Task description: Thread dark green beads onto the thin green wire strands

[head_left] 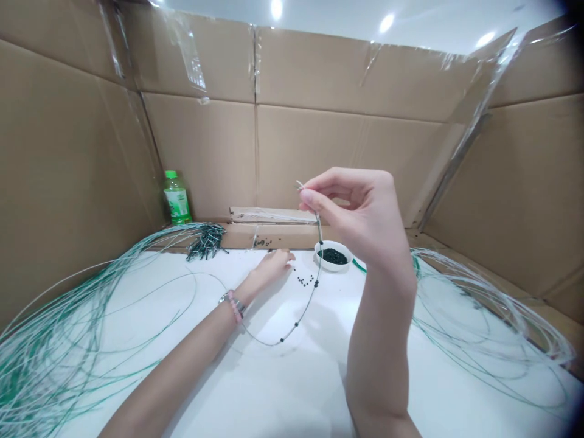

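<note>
Was a makeshift craft workstn indoors: white worktop (283, 389) walled on 3 sides w/ taped cardboard panels (310, 158), ceiling lights (386, 23) above, bowl of black beads (333, 255) & cord strands (483, 328) on top.

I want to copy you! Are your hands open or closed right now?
Left hand: partly open, nothing seen in it.
Right hand: closed, pinching a beaded wire.

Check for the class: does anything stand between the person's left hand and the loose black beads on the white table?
Nothing visible does. The left hand rests on the white table right beside the loose black beads. The beaded strand, held in the right hand, hangs on the beads' far side from that hand.
</note>
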Action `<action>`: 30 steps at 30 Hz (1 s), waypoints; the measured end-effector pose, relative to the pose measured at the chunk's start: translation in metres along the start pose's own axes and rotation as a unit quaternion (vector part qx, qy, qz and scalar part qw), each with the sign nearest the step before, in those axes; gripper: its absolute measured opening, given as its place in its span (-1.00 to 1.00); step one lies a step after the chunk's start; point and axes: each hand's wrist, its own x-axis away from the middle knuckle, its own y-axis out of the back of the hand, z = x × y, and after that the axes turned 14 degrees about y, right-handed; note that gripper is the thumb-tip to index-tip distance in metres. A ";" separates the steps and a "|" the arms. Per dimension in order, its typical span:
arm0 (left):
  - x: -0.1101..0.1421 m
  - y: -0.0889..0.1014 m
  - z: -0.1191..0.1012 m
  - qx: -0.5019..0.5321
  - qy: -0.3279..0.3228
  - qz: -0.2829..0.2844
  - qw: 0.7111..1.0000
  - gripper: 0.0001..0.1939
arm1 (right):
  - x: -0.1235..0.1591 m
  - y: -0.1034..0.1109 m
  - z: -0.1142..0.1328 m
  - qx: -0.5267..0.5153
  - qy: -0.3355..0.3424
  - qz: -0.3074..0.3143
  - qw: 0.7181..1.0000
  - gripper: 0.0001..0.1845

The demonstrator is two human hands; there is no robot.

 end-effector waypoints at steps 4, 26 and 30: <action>-0.005 -0.020 0.012 -0.042 0.053 0.036 0.997 -0.70 | 0.001 0.003 0.000 -0.020 -0.007 0.003 1.000 -0.87; 0.049 0.108 -0.091 0.512 -0.133 -0.190 0.827 -0.73 | 0.003 -0.008 0.018 -0.009 0.043 -0.094 0.995 -0.83; 0.085 0.125 -0.108 0.543 -0.208 -0.153 0.799 -0.85 | 0.008 -0.016 0.029 -0.003 0.065 -0.093 0.994 -0.88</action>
